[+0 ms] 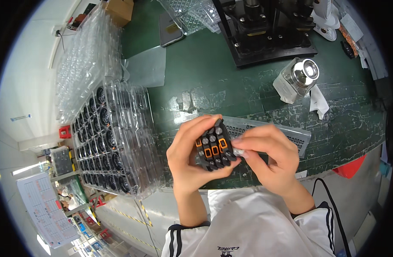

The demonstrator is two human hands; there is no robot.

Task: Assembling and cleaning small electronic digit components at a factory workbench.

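Green-topped bench (213, 77) carried clear blister trays (115, 137) at the left, their pockets filled with round black parts. Left hand (188, 160) held a fanned stack of black components with orange frames (214, 147) above the near edge, grip closed around it. Right hand (271, 156) pinched the stack's right side. Behind stood a black press (269, 34) and a metal-capped glass bottle (297, 79).

**Bright, even light under a heavy fisheye bend**

Overhead light falls evenly, with soft, short shadows. Glare glints off the clear plastic trays (100, 124) and the shiny metal cap (305, 72). The centre is sharp; the left hand (190, 156) shows no blur. Straight edges curve toward the rim, where black corners close the round picture.
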